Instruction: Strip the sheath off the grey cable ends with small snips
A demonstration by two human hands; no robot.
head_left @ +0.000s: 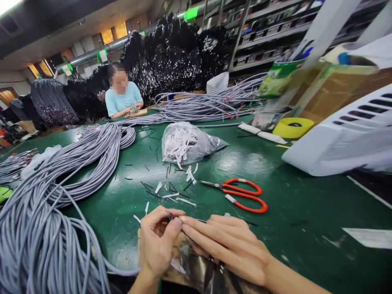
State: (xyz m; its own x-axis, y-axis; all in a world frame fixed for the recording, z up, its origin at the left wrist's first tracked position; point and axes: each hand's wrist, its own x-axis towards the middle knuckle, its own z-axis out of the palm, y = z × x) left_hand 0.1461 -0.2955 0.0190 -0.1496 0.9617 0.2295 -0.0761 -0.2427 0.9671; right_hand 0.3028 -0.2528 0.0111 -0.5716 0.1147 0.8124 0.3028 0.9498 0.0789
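My left hand point(159, 241) pinches thin coloured wires point(169, 214) between thumb and forefinger, at the front of the table. Close against those fingertips, my right hand point(228, 243) has its fingers long and pressed together; a thin dark strand shows beneath them, but what they hold is mostly hidden. A grey cable point(122, 270) runs from the left to behind my left wrist. Under both hands lie a brown board point(141, 247) and clear plastic with dark pieces. Orange-handled scissors point(225, 187) rest just beyond my right hand, blades pointing left.
Grey cable coils point(39, 220) cover the left side, with more cables point(196, 108) at the back. A clear bag of white scraps point(186, 143) stands mid-table among loose trimmings. Yellow tape point(280, 130) and a slotted white housing point(321, 151) are right. A co-worker point(124, 100) sits opposite.
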